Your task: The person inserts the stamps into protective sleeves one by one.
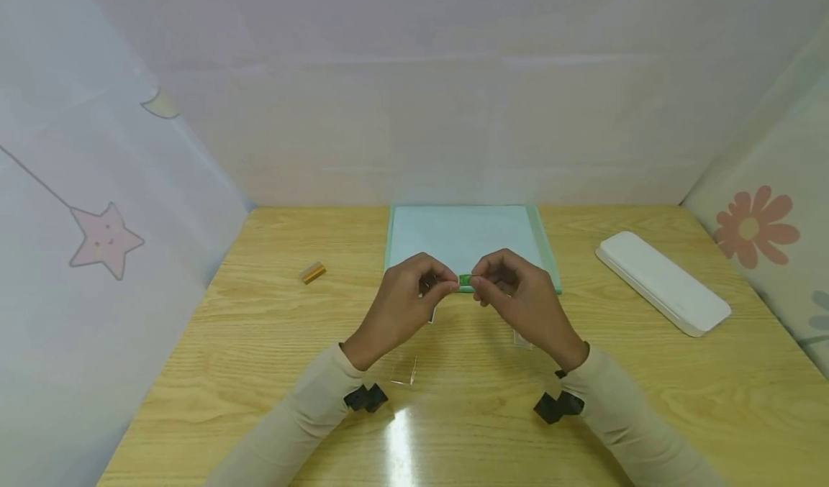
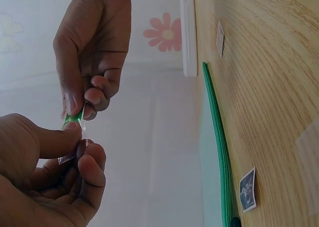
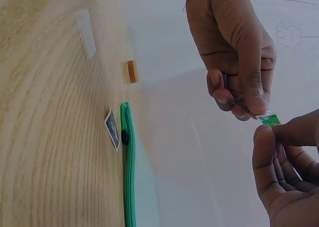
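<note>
Above the table, both hands pinch a small green stamp-like piece [image 1: 465, 280] between thumbs and fingers. My left hand [image 1: 403, 298] grips its left end and my right hand [image 1: 529, 298] its right end. In the left wrist view, clear plastic [image 2: 85, 131] shows beside the green piece, at the fingertips of both hands. A small dark printed stamp-like picture [image 2: 247, 189] lies on the table under the left hand, near the folder's edge. Beneath the right hand lies a second, paler small picture [image 1: 522, 339], partly hidden by the wrist in the head view.
Behind the hands lies a pale folder [image 1: 466, 235] with a green zipped edge [image 3: 128, 167]. A white case [image 1: 663, 282] sits to the right, a small orange-brown block [image 1: 313, 272] to the left. A clear plastic sleeve [image 1: 404, 370] lies near the left wrist. Fabric walls enclose the table.
</note>
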Tool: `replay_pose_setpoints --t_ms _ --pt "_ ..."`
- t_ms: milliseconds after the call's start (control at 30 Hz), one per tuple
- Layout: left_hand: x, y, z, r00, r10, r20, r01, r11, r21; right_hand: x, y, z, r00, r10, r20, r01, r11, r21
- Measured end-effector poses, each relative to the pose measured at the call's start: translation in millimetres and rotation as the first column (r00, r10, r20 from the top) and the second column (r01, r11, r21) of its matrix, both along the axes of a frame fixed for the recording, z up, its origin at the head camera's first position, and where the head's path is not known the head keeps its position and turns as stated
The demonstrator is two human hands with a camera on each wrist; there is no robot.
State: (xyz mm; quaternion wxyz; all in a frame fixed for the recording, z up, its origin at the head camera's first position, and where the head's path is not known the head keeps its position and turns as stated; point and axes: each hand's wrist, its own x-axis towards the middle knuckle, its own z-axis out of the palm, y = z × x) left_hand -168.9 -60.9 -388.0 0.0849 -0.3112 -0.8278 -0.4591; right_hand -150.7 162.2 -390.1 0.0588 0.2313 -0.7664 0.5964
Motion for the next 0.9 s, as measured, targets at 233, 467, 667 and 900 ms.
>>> replay_pose_setpoints --t_ms 233,467,667,900 --pt "-0.5 1.3 -0.7 1.000 -0.004 -0.008 0.004 1.000 0.005 -1.3 0.9 0.4 0.998 0.008 0.060 -0.008 1.000 -0.004" --pt "-0.1 1.9 0.6 1.000 -0.007 -0.016 0.007 1.000 0.005 -2.8 2.7 -0.6 0.995 0.025 0.100 -0.025 1.000 -0.008" --pt "-0.5 1.6 0.1 1.000 0.001 -0.010 -0.001 1.000 0.002 -4.4 2.9 -2.0 0.989 0.036 0.145 -0.032 0.999 -0.027" --pt "-0.2 0.5 -1.3 0.999 -0.010 0.032 0.010 1.000 0.020 0.3 -1.3 1.8 0.998 -0.014 0.058 0.013 1.000 0.027"
